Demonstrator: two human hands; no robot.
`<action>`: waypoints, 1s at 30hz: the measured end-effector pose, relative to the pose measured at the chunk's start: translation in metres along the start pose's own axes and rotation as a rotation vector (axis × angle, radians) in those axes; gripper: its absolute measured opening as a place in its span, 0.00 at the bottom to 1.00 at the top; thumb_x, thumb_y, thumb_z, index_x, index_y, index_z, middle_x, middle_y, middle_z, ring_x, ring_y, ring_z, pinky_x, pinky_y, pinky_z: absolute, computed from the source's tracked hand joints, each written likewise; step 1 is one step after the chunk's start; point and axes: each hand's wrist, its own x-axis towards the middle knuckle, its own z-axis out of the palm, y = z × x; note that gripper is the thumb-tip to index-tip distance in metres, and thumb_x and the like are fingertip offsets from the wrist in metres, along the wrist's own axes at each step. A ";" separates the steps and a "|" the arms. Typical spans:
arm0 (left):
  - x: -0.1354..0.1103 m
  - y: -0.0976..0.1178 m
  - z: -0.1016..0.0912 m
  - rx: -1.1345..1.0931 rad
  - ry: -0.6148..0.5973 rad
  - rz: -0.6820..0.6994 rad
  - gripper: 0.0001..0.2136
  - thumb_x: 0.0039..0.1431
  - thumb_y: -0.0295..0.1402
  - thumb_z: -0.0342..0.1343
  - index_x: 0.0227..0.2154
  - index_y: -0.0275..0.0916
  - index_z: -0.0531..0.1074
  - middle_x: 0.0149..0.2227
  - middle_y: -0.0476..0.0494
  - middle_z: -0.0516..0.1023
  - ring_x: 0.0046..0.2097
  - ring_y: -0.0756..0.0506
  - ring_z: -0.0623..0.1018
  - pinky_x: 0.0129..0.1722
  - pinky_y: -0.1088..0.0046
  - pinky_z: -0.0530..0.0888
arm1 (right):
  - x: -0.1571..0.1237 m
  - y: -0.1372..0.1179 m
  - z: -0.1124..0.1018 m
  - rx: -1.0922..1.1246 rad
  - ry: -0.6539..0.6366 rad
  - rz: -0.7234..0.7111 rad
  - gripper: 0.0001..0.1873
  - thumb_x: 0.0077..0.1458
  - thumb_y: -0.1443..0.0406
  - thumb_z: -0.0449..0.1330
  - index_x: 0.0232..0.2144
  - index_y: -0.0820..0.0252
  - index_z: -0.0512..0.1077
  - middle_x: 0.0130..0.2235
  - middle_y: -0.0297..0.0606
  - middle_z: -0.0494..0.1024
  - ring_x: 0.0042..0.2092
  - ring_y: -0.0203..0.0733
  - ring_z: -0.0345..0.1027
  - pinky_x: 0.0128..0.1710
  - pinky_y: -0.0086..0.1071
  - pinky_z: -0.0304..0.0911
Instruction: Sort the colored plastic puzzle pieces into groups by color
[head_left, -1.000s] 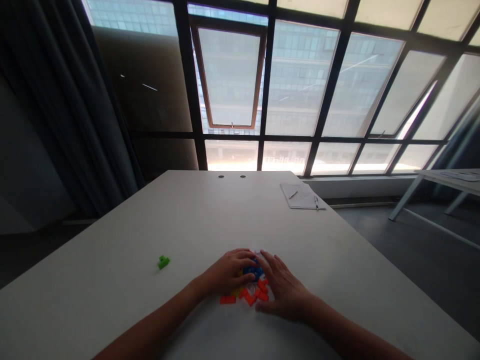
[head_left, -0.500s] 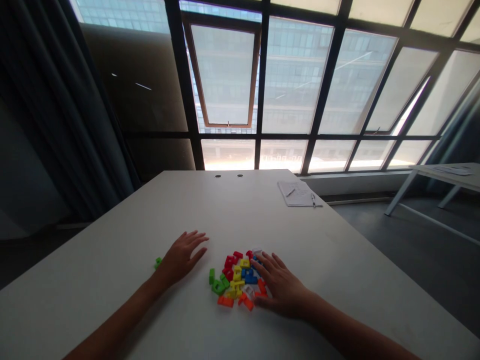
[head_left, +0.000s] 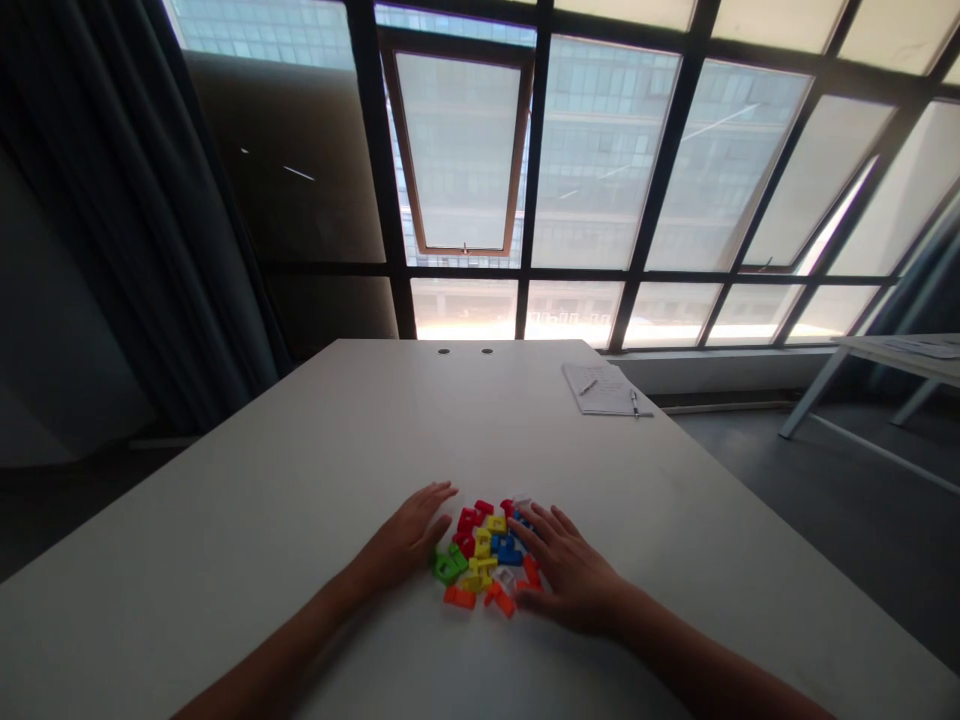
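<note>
A cluster of small plastic blocks lies on the white table (head_left: 405,420). Red blocks (head_left: 466,520) are at its far side, yellow blocks (head_left: 482,543) in the middle, blue blocks (head_left: 508,552) to the right. Green blocks (head_left: 448,568) sit on the left and orange blocks (head_left: 460,597) along the near edge, with a whitish block (head_left: 504,578) among them. My left hand (head_left: 411,533) is open at the left edge, its thumb by the green ones. Open too, my right hand (head_left: 566,565) rests against the right side, its fingers partly covering blue and orange blocks.
Papers with two pens (head_left: 604,390) lie near the table's far right corner. Two round dark holes (head_left: 465,351) are by the far edge. A second table (head_left: 900,350) stands at the right, a dark curtain (head_left: 135,220) hangs at the left, and windows (head_left: 585,160) are behind.
My left hand has moved right, up to the cluster. The single green block that lay near my left wrist no longer shows apart. The right hand stays on its side; the view has shifted slightly.
</note>
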 end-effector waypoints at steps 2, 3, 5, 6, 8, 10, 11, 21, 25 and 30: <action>-0.001 0.016 0.000 -0.123 -0.022 0.059 0.24 0.72 0.48 0.43 0.64 0.45 0.67 0.66 0.42 0.66 0.67 0.40 0.66 0.67 0.57 0.63 | 0.000 -0.001 -0.002 0.001 -0.002 0.001 0.47 0.61 0.39 0.54 0.73 0.48 0.45 0.74 0.42 0.46 0.73 0.55 0.37 0.71 0.55 0.32; -0.001 0.022 -0.001 -0.187 -0.034 0.089 0.23 0.72 0.48 0.44 0.63 0.46 0.68 0.66 0.42 0.66 0.67 0.40 0.66 0.67 0.58 0.63 | 0.000 -0.002 -0.002 0.001 -0.001 -0.003 0.47 0.61 0.39 0.54 0.73 0.47 0.44 0.74 0.42 0.45 0.73 0.55 0.37 0.71 0.55 0.31; -0.002 0.034 -0.003 -0.318 -0.060 0.132 0.22 0.71 0.47 0.46 0.62 0.47 0.69 0.66 0.42 0.67 0.65 0.40 0.68 0.66 0.61 0.66 | -0.001 -0.003 -0.003 0.002 0.002 -0.017 0.46 0.61 0.40 0.53 0.73 0.47 0.43 0.74 0.42 0.45 0.73 0.54 0.35 0.71 0.55 0.31; -0.002 0.038 -0.004 -0.372 -0.067 0.141 0.22 0.71 0.46 0.47 0.62 0.47 0.69 0.65 0.41 0.68 0.64 0.40 0.69 0.65 0.62 0.67 | -0.001 -0.003 -0.003 0.001 0.003 -0.024 0.46 0.62 0.40 0.53 0.73 0.47 0.42 0.74 0.42 0.44 0.74 0.54 0.35 0.71 0.55 0.31; -0.002 0.042 -0.006 -0.419 -0.047 0.146 0.20 0.71 0.45 0.48 0.60 0.46 0.71 0.63 0.41 0.71 0.63 0.40 0.70 0.63 0.64 0.69 | -0.002 -0.003 -0.003 -0.003 0.006 -0.033 0.46 0.62 0.40 0.53 0.73 0.47 0.42 0.74 0.42 0.44 0.74 0.54 0.34 0.71 0.55 0.31; -0.002 0.037 -0.010 -0.365 0.008 0.139 0.19 0.71 0.45 0.48 0.57 0.45 0.73 0.59 0.40 0.74 0.61 0.40 0.72 0.61 0.64 0.70 | -0.002 -0.002 -0.003 -0.005 0.004 -0.030 0.46 0.62 0.41 0.54 0.73 0.47 0.42 0.74 0.42 0.45 0.74 0.54 0.34 0.71 0.56 0.30; -0.002 0.032 -0.013 -0.305 0.039 0.125 0.18 0.70 0.45 0.48 0.55 0.45 0.75 0.57 0.40 0.76 0.59 0.41 0.74 0.59 0.64 0.71 | -0.002 -0.002 -0.003 -0.005 0.001 -0.026 0.46 0.62 0.41 0.54 0.73 0.47 0.43 0.74 0.42 0.45 0.74 0.55 0.34 0.71 0.56 0.30; -0.006 -0.012 -0.033 0.282 0.012 -0.251 0.17 0.68 0.43 0.45 0.48 0.46 0.77 0.29 0.49 0.80 0.31 0.45 0.78 0.31 0.73 0.68 | -0.003 -0.004 -0.006 0.032 -0.001 -0.024 0.48 0.61 0.40 0.54 0.73 0.50 0.42 0.74 0.43 0.46 0.73 0.55 0.35 0.71 0.54 0.31; -0.005 0.005 -0.021 0.124 -0.046 -0.175 0.18 0.70 0.44 0.43 0.49 0.47 0.77 0.34 0.48 0.82 0.34 0.47 0.79 0.35 0.74 0.69 | -0.002 -0.004 -0.005 0.026 0.000 -0.022 0.47 0.61 0.40 0.54 0.73 0.49 0.42 0.74 0.42 0.46 0.73 0.55 0.35 0.71 0.54 0.31; -0.008 0.006 -0.015 -0.048 -0.060 -0.079 0.20 0.71 0.46 0.42 0.50 0.46 0.77 0.38 0.48 0.83 0.32 0.49 0.77 0.36 0.75 0.70 | -0.002 -0.003 -0.004 0.043 0.008 -0.035 0.46 0.62 0.41 0.54 0.73 0.50 0.44 0.73 0.41 0.50 0.73 0.54 0.36 0.71 0.54 0.30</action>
